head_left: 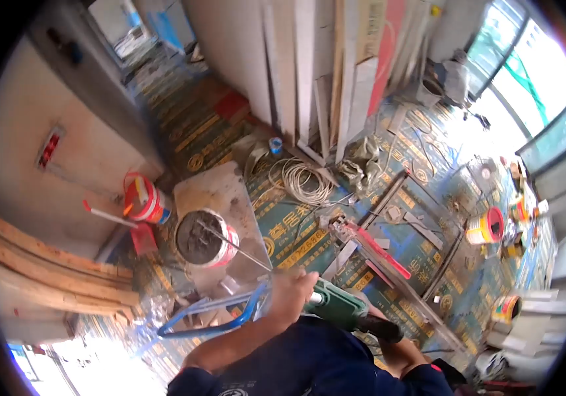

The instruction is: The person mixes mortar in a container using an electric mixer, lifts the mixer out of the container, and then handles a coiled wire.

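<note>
My left hand (291, 294) is closed around the front end of a green power drill (339, 305) held close to my body. My right hand (398, 353) wraps the dark rear handle, its fingers partly hidden behind the tool. A long thin metal mixing rod (247, 254) runs from the drill's front toward the left. Its far end reaches into a bucket (229, 247) of wet grey mortar (197, 239), where the tip is hidden. The bucket stands on a pale, stained board (220, 185) on the floor.
Beside the bucket are a red-and-white pail (157, 208), a red dustpan (143, 239) and a blue tubular frame (250, 310). A coiled cable (306, 183), a red-handled tile cutter (388, 256) and offcuts lie ahead. Tall boards (303, 72) lean on the wall; timber planks (52, 270) stand left.
</note>
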A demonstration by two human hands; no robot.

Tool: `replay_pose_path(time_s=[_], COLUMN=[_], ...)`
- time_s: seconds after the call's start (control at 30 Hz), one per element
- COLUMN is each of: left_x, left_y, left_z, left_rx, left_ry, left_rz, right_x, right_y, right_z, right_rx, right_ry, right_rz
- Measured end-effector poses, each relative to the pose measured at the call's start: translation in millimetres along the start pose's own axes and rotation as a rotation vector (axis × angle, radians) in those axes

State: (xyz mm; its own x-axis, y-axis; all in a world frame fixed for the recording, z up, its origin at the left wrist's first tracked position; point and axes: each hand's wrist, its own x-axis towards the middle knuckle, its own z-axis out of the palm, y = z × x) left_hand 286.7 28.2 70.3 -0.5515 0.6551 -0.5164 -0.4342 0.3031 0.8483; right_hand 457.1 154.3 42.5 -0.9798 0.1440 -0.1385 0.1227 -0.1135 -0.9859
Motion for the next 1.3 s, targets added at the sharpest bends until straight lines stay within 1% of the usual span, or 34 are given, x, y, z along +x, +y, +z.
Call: replay_pose_path(time_s=[0.07, 0.1, 0.17, 0.2, 0.23, 0.27, 0.33, 0.37, 0.4, 0.47, 0.5, 0.53, 0.6, 0.63, 0.67, 0.7, 0.73, 0.77, 0.8, 0.83, 0.87, 0.9, 0.93, 1.0, 1.07, 1.13, 1.17, 1.2, 1.27, 1.3], left_x=[-6.6, -7.9, -4.3, -2.9, -1.2, 1.6, 9.6, 16.0, 25.2, 50.5, 62.8, 77.9, 114.5, 132.0, 149.9, 168.3, 187.3, 210.6, 237.4, 265.8, 295.0, 326.6, 357.9, 449.8, 528.5, 586.8, 618.2, 643.0, 696.2, 715.2], left_y=[2.4, 9.5, 19.6, 25.5, 34.9, 41.8, 53.7, 58.3, 58.2, 51.2, 53.8, 52.8, 51.4, 54.5, 58.6, 62.7, 65.8, 69.4, 72.1, 75.5, 80.8, 88.5, 99.2, 65.5, 49.4, 59.8, 54.1, 57.0, 47.3, 43.4], left_z=[12.8, 16.5, 24.1, 26.7, 30.2, 32.6, 36.9, 43.3, 45.2, 46.4, 48.3, 49.2, 50.6, 51.1, 50.9, 49.8, 47.2, 44.6, 40.1, 34.6, 29.3, 24.5, 17.7, -21.1, -60.1, -78.0, -86.8, -93.9, -108.1, -119.3], left_rx=[-0.041, 0.034, 0.012, -0.011, -0.013, 0.002, -0.146, -0.144, -0.138, -0.214, -0.197, -0.199, -0.249, -0.255, -0.245, -0.234, -0.223, -0.254, -0.258, -0.288, -0.320, -0.396, -0.387, -0.600, -0.723, -0.856, -0.828, -0.819, -0.792, -0.795], left_ry=[0.034, -0.009, -0.050, -0.067, -0.058, -0.077, -0.150, -0.130, -0.149, -0.224, -0.256, -0.266, -0.293, -0.299, -0.325, -0.348, -0.371, -0.369, -0.371, -0.364, -0.357, -0.300, -0.175, -0.123, -0.083, 0.031, 0.068, 0.087, 0.148, 0.123], left_rz=[0.066, 0.102, 0.155, 0.191, 0.169, 0.172, 0.095, 0.055, 0.060, -0.015, -0.032, -0.037, -0.099, -0.100, -0.095, -0.092, -0.091, -0.160, -0.166, -0.207, -0.250, -0.294, -0.363, -0.487, -0.472, -0.474, -0.387, -0.376, -0.283, -0.315], right_x=[-2.5, -5.8, -15.1, -19.3, -19.0, -18.1, -15.7, -27.4, -26.8, -26.2, -27.4, -26.1, -26.2, -21.2, -15.1, -4.6, 4.1, 14.7, 31.5, 50.2, 72.4, 94.2, 119.3, 184.2, 256.9, 315.5, 348.1, 374.6, 425.3, 447.7], right_y=[-7.8, -9.9, -2.2, 18.6, 106.1, 125.0, 139.3, 65.2, 76.3, 108.0, 92.7, 94.3, 106.9, 117.2, 134.7, 137.2, 139.2, 141.3, 139.1, 149.4, 162.2, 167.6, 161.6, 142.3, 118.9, 134.8, 138.1, 146.3, 143.3, 141.7], right_z=[-15.4, -21.7, -32.0, -37.6, -57.2, -61.2, -66.6, -56.1, -61.9, -73.5, -76.7, -81.2, -90.7, -95.6, -100.6, -107.5, -115.4, -124.1, -133.1, -141.5, -150.0, -162.8, -175.0, -200.8, -232.4, -264.0, -281.6, -296.4, -325.9, -340.0], right_rx=[0.102, 0.142, 0.235, 0.291, 0.450, 0.457, 0.030, 0.059, 0.055, -0.044, 0.045, 0.044, 0.185, 0.179, 0.188, 0.198, 0.197, 0.136, 0.076, 0.077, -0.096, -0.275, -0.276, -0.708, -0.802, -0.898, -0.918, -0.889, -0.888, -0.903], right_ry=[0.009, 0.018, 0.068, 0.104, 0.084, 0.102, 0.035, 0.215, 0.233, 0.267, 0.290, 0.299, 0.423, 0.428, 0.470, 0.510, 0.513, 0.526, 0.537, 0.540, 0.577, 0.609, 0.608, 0.621, 0.540, 0.575, 0.447, 0.462, 0.387, 0.388], right_rz=[-0.032, -0.050, -0.074, -0.035, 0.283, 0.268, 0.246, 0.156, 0.148, 0.234, 0.286, 0.291, 0.308, 0.312, 0.256, 0.202, 0.211, 0.370, 0.527, 0.533, 0.560, 0.585, 0.600, 0.671, 0.721, 0.573, 0.804, 0.788, 0.757, 0.755])
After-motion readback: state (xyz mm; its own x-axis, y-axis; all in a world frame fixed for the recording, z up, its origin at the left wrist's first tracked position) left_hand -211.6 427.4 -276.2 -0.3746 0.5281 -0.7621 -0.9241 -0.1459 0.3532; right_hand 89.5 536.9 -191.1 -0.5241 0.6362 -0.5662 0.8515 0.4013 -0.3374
